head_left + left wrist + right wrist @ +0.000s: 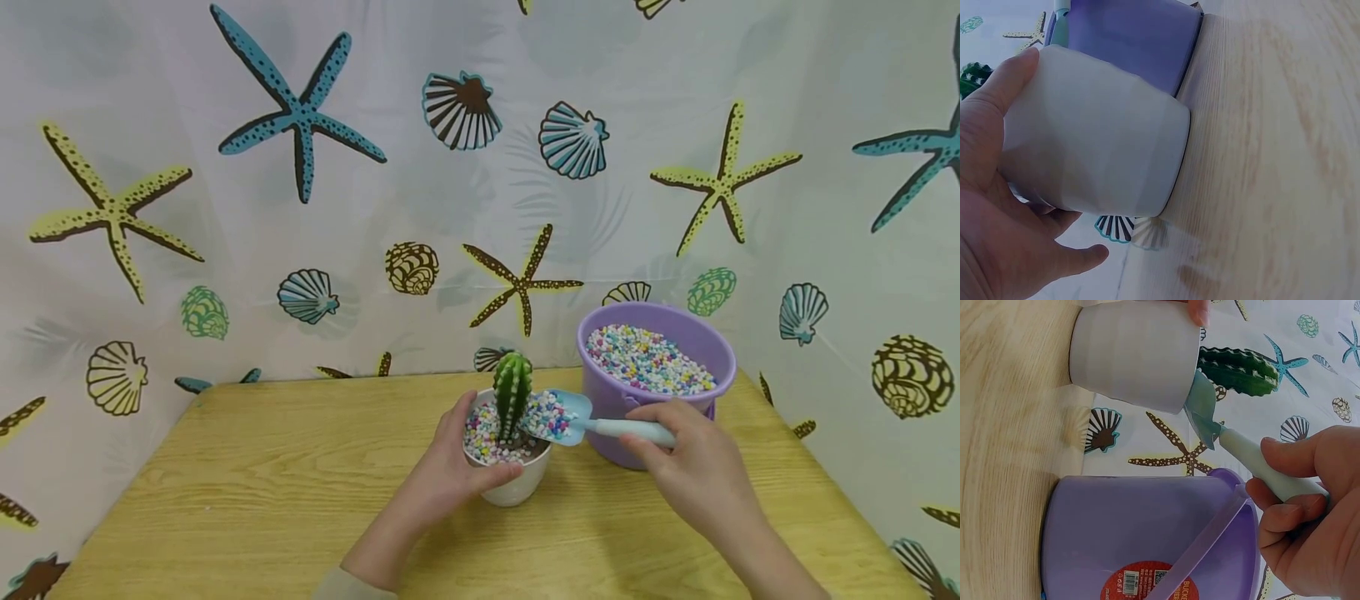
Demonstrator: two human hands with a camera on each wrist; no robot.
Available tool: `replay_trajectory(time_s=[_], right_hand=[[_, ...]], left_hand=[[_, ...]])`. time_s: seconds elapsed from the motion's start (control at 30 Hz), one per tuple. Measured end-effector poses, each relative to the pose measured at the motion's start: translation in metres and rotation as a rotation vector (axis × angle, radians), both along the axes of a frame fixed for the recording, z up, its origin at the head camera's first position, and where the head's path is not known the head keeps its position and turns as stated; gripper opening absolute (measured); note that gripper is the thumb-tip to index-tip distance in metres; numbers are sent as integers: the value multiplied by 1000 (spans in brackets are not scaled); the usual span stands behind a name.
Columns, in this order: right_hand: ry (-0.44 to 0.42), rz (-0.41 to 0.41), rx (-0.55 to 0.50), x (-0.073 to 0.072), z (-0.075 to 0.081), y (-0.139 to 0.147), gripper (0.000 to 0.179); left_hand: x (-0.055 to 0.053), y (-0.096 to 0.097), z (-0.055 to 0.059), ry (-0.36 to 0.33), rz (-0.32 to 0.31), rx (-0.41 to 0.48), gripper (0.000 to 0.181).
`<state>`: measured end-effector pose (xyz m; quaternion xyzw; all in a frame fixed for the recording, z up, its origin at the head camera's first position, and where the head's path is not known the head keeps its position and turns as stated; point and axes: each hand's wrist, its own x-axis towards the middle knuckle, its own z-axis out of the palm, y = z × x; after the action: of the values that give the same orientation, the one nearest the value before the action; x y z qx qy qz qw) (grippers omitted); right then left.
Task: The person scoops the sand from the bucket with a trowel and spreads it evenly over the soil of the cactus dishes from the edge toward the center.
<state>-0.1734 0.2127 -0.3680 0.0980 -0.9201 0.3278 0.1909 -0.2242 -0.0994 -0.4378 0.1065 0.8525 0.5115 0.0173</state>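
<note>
A green cactus [513, 396] stands upright in a white pot [517, 486], with multicoloured pebbles [483, 433] over much of the soil and some dark soil showing at the right. My left hand [455, 467] grips the pot, thumb along its near side and fingers round the left rim. In my right hand [693, 462] is the pale handle of a small light-blue shovel [1202, 403]. Its blade, loaded with pebbles [551, 414], overlaps the pot's right rim beside the cactus. In the right wrist view the blade's edge is right at the rim.
A purple bucket [611, 437], well filled with similar pebbles [652, 358], stands behind and right of the pot, its handle [1204, 544] hanging down. Both stand on a wooden table [262, 492]. A curtain [420, 200] printed with starfish and shells encloses the back and sides.
</note>
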Motion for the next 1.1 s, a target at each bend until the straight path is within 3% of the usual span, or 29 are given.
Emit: replay_trajectory(time_s=[1.1], right_hand=[[279, 12, 167, 3, -6, -15, 29]], left_hand=[[10, 15, 1, 25, 116, 42, 127]])
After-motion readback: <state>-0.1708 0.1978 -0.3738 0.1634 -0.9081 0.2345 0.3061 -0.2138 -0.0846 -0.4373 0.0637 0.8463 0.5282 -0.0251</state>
